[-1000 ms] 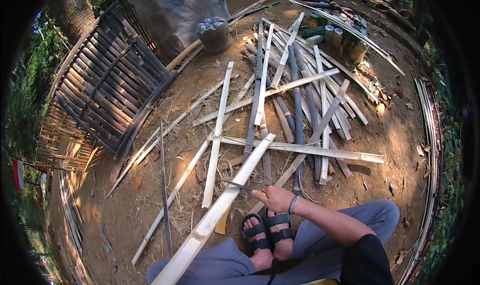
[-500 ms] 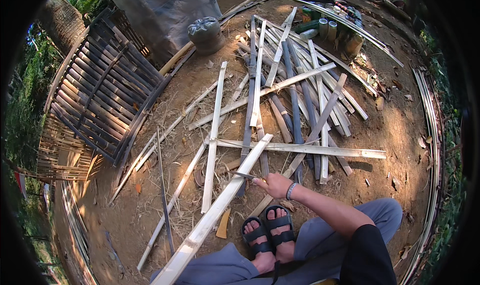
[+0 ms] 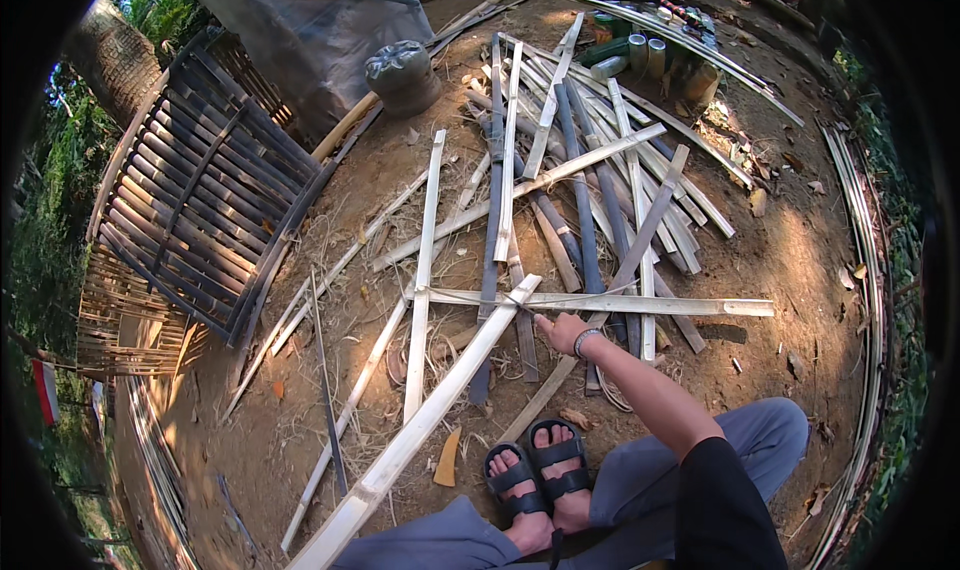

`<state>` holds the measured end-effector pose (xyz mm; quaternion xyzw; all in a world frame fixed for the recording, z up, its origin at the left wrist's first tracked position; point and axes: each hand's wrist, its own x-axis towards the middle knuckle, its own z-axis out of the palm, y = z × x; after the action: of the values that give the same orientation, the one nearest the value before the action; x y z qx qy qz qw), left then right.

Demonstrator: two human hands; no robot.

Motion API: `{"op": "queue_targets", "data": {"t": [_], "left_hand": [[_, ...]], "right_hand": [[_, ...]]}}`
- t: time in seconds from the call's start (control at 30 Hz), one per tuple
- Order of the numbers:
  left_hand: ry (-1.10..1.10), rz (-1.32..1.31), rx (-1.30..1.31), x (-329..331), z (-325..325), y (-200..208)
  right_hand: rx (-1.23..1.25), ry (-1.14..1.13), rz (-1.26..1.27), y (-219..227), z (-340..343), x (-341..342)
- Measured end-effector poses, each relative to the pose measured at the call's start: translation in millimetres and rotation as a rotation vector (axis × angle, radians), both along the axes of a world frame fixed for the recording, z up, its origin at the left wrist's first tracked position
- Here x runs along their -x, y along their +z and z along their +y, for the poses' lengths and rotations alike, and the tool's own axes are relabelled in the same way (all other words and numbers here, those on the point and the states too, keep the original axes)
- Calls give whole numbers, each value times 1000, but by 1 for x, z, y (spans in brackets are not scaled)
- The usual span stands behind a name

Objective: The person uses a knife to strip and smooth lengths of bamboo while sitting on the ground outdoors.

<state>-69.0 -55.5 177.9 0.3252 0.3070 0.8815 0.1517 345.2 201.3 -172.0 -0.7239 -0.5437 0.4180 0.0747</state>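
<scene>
A long pale split-bamboo strip [image 3: 430,425] slants up from the lower left edge, its far end over the pile. My right hand [image 3: 562,333], a bracelet at its wrist, is closed on a knife [image 3: 522,308]. The knife's thin blade lies against the strip close to that far end; its handle is mostly hidden in my fingers. Behind the strip's tip, another bamboo strip [image 3: 660,303] lies crosswise on the ground. My left hand is out of view, and so is the strip's near end.
A heap of bamboo strips and dark poles [image 3: 590,190] spreads ahead. At left stands a slatted bamboo bench [image 3: 195,185]. A filled plastic bag [image 3: 402,75] sits near a plastic sheet [image 3: 330,30]. My sandalled feet [image 3: 535,465] rest on the ground, beside a yellowish wedge-shaped piece [image 3: 448,458].
My right hand and the knife have moved up along the strip, away from me, to near its far end. The strip's far end has dropped slightly.
</scene>
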Motion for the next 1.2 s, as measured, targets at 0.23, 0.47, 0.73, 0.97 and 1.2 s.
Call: {"op": "queue_targets", "data": {"t": [0.23, 0.47, 0.73, 0.97, 1.2], "left_hand": [[-26, 87, -22, 12, -7, 1], [48, 137, -23, 1, 2, 1], [113, -81, 15, 1, 2, 2], [351, -348, 146, -3, 3, -5], [485, -198, 155, 4, -7, -18]], "right_hand": [[-24, 212, 104, 33, -26, 61], [104, -90, 125, 7, 11, 27], [-141, 349, 383, 153, -140, 150], [-281, -111, 280, 66, -90, 115], [-272, 364, 324, 137, -143, 163]]}}
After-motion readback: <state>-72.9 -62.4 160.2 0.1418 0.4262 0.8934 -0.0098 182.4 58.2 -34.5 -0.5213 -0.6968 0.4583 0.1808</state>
